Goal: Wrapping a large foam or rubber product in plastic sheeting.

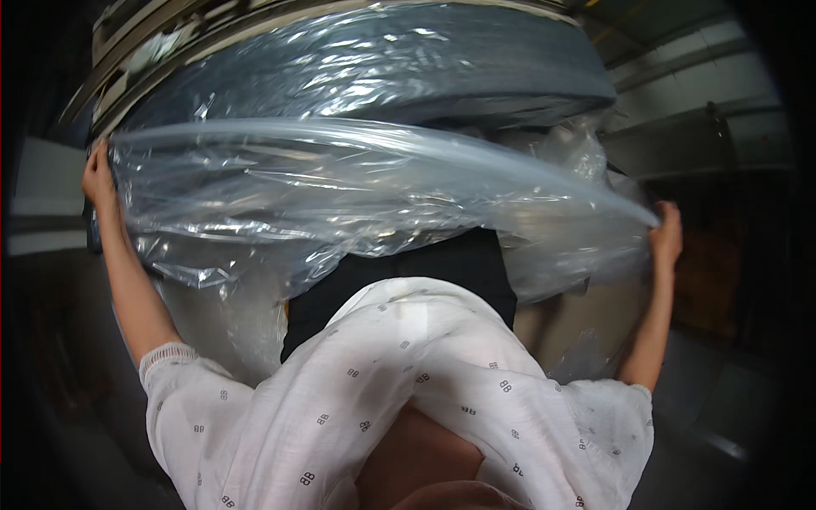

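Note:
A wide sheet of clear plastic film (pixel 357 174) is stretched across in front of me, with shiny creases along its length. My left hand (pixel 98 177) is closed on its far left end, the arm reaching well out. At the right, my right hand (pixel 666 234) grips the other end, where the film gathers to a narrow bunch. The film's upper edge runs taut between both hands, and its lower part hangs in loose folds before my dark trousers (pixel 408 272). Just beyond lies a thick, dark blue-grey stack (pixel 382 64) under glossy clear plastic.
Long pale slats or boards (pixel 161 38) run along the far left, behind the wrapped stack. Loose crumpled film (pixel 255 314) hangs low at my left. A light grey panelled wall (pixel 705 76) stands at the far right. The floor (pixel 714 425) at lower right is dim.

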Demonstrator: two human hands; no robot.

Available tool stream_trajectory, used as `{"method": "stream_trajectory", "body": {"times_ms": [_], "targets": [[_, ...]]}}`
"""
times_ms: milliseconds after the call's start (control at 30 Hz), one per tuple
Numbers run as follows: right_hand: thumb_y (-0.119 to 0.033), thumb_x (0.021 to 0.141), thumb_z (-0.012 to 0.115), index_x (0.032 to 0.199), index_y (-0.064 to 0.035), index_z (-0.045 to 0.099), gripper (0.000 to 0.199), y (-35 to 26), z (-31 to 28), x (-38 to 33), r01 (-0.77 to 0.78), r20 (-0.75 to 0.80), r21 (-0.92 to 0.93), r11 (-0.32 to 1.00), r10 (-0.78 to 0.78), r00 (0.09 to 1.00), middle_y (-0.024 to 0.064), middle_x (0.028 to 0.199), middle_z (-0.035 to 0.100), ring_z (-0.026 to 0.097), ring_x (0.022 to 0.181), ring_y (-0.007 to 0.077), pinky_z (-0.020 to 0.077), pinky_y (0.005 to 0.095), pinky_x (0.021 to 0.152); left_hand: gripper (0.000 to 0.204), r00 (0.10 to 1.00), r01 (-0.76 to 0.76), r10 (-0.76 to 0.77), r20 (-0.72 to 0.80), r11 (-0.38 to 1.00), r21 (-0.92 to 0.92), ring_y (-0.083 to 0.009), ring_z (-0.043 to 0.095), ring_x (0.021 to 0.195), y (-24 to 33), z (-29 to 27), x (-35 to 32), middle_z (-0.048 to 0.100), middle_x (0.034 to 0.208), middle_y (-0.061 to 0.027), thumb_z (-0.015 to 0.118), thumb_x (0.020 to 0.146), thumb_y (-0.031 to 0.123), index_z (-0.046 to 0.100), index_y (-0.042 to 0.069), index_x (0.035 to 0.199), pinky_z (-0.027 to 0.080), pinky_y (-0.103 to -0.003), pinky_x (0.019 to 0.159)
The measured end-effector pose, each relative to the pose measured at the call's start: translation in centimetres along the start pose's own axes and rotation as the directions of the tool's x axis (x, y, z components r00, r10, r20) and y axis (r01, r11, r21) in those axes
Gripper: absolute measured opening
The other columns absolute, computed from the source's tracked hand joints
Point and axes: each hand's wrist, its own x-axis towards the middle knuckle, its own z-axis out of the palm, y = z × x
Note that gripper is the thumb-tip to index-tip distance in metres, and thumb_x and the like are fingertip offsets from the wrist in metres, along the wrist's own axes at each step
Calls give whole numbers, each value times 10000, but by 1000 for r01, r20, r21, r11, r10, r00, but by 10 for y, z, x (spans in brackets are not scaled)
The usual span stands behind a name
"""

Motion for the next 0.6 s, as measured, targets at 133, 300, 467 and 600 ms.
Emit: {"method": "stream_trajectory", "body": {"times_ms": [133,300,467,600], "targets": [[28,690,576,1083,-88,549,411,109,-28,112,67,232,298,952,-140,963,48,1015,612,572,983,246,436,342,862,452,997,53,-45,-55,988,146,-160,590,912,-41,-19,23,667,973,-63,609,794,453,662,73,1033,411,-259,836],[-138,765,503,1193,-64,541,436,102,-62,248,-82,59,956,283,89,994,83,1135,583,535,1057,200,399,302,908,469,996,80,-55,-75,922,379,-202,609,885,-42,-27,19,673,944,-66,591,782,500,677,88,989,432,-293,800],[-96,770,572,1319,-183,410,579,-96,-81,203,578,-683,-9,816,-427,592,49,1301,460,427,1197,267,308,404,1021,465,993,117,-115,-33,877,466,-187,603,875,-37,-66,0,666,954,-64,557,814,491,662,78,1002,431,-289,783],[-297,714,705,1313,-190,403,679,-150,3,150,613,-336,-86,785,-602,724,106,1354,389,383,1227,316,322,443,994,448,999,38,-48,5,848,529,-189,605,859,-62,-107,-6,667,945,-66,545,826,479,663,83,999,435,-290,774]]}}
